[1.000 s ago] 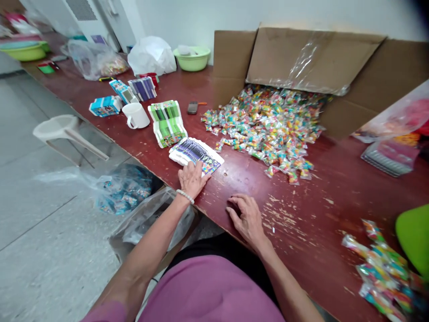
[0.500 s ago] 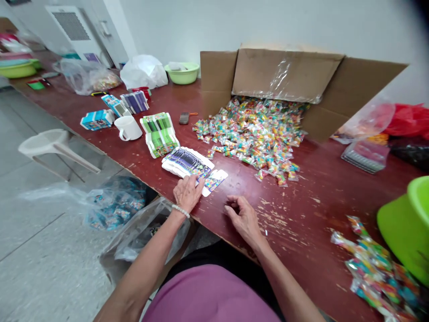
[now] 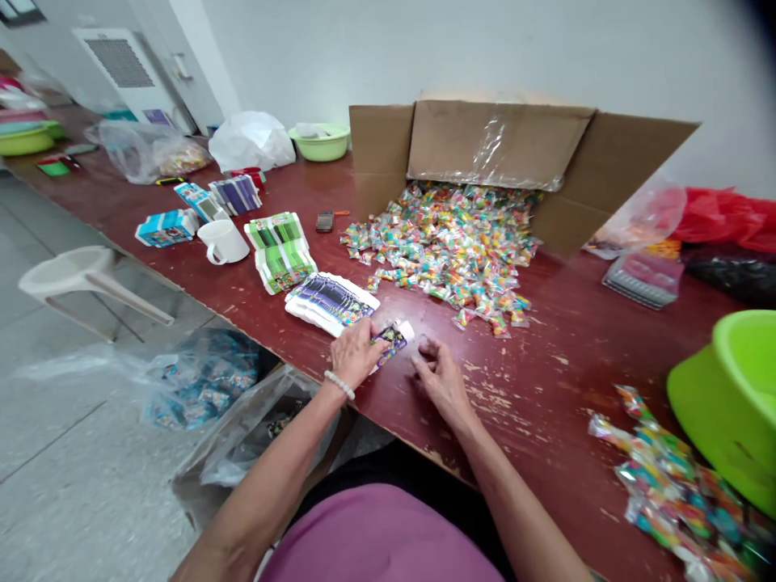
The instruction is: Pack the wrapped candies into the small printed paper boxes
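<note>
My left hand (image 3: 355,352), with a beaded bracelet at its wrist, is closed on a small printed carton (image 3: 393,339) in dark purple with a white end flap. My right hand (image 3: 441,373) is just to the right of that flap, its fingers bent and apart, with nothing visible in them. Behind my left hand lies a fanned stack of flat purple cartons (image 3: 332,297). Farther left is a stack of flat green cartons (image 3: 281,250). Beyond my hands, wrapped candies (image 3: 452,242) spread out in a heap from a tipped cardboard box (image 3: 497,141).
A white mug (image 3: 223,242) and blue boxes (image 3: 166,228) stand at the left. On the right are a green basin (image 3: 721,396) and more wrapped candies (image 3: 679,485). The table's front edge runs close to my body, with a white stool (image 3: 78,271) beyond it.
My left hand has moved slightly right with the carton, which now shows its dark printed side instead of lying flat. My right hand has come nearer the carton's end. The view has shifted slightly.
</note>
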The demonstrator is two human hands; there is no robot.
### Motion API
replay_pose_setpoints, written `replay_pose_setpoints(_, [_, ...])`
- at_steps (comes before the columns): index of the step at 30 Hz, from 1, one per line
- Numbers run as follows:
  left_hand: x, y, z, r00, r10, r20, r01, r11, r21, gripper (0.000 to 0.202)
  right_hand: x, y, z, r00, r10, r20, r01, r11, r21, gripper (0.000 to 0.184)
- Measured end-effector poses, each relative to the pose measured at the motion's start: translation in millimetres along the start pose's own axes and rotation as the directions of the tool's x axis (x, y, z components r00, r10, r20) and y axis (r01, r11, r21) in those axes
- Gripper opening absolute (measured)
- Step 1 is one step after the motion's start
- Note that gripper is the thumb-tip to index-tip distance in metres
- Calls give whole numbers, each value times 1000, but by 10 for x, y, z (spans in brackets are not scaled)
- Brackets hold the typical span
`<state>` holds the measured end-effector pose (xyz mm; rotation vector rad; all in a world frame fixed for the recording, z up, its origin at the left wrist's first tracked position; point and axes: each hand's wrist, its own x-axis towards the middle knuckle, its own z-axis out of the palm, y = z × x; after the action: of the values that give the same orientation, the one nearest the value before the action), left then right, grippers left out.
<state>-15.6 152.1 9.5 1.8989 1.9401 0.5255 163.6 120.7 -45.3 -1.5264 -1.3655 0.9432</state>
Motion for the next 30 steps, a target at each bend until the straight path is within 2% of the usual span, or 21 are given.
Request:
replay_pose_setpoints(2, [-159, 18, 37, 998, 23, 55, -17, 994, -105, 17, -13, -42, -24, 995, 104, 7, -103, 974, 200, 63])
replay_pose_setpoints(4, [-337, 14, 55, 993, 35, 109, -5, 963, -269, 18, -55, -114, -71, 988, 146, 46, -153, 927, 342, 54])
replay_pose_setpoints(5, [-423, 6, 46, 985, 40, 166, 30, 917, -399, 20, -89, -161, -101, 988, 139, 64, -154, 910, 385, 45])
replay_pose_setpoints(6, [-501, -2, 24, 965, 54, 258, 100, 831, -547, 22, -131, -214, -135, 990, 116, 80, -139, 901, 412, 36])
replay_pose_setpoints(7, [-570, -7, -8, 920, 95, 379, 204, 710, -674, 26, -179, -275, -171, 992, 80, 100, -115, 900, 420, 30])
replay_pose_setpoints(8, [-627, -8, -46, 846, 170, 505, 327, 581, -745, 32, -230, -340, -207, 991, 40, 126, -89, 907, 412, 25])
replay_pose_setpoints(9, [-673, -3, -83, 755, 265, 600, 441, 472, -763, 37, -282, -407, -244, 986, 2, 164, -68, 917, 393, 22])
replay_pose_setpoints(10, [-708, 5, -112, 663, 359, 657, 521, 408, -750, 41, -332, -474, -277, 975, -30, 218, -54, 928, 368, 20])
replay_pose_setpoints(11, [-734, 16, -128, 593, 436, 677, 567, 370, -736, 43, -376, -537, -307, 959, -52, 277, -48, 938, 343, 19])
replay_pose_setpoints(12, [-755, 27, -130, 553, 491, 674, 587, 344, -733, 42, -415, -592, -332, 942, -66, 330, -48, 945, 324, 19])
replay_pose_setpoints(13, [-772, 37, -119, 533, 528, 661, 594, 322, -737, 41, -446, -636, -350, 925, -73, 372, -53, 947, 318, 20])
replay_pose_setpoints(15, [-803, 47, -68, 541, 552, 635, 600, 275, -751, 43, -489, -687, -369, 911, -85, 403, -60, 940, 335, 21])
replay_pose_setpoints(18, [-844, 41, 1, 580, 525, 623, 617, 218, -757, 54, -530, -692, -372, 942, -99, 321, -19, 938, 347, 28])
replay_pose_setpoints(21, [-861, 31, -4, 599, 504, 622, 617, 205, -760, 64, -581, -694, -384, 973, -204, 109, 174, 957, 233, 34])
replay_pose_setpoints(23, [-860, 29, -35, 598, 507, 621, 615, 206, -761, 68, -624, -721, -408, 940, -338, 39, 332, 938, 101, 23])
replay_pose_setpoints(24, [-857, 30, -50, 597, 508, 622, 610, 216, -762, 68, -643, -741, -424, 916, -398, 57, 396, 917, 42, 20])
replay_pose_setpoints(26, [-852, 35, -75, 601, 495, 627, 589, 255, -767, 63, -673, -785, -459, 871, -461, 167, 474, 880, -40, 22])
replay_pose_setpoints(28, [-847, 44, -88, 600, 481, 638, 570, 302, -764, 59, -682, -825, -500, 843, -472, 259, 507, 858, -87, 25])
replay_pose_setpoints(30, [-843, 55, -94, 576, 486, 658, 573, 335, -748, 63, -669, -859, -547, 829, -458, 321, 513, 851, -110, 22])
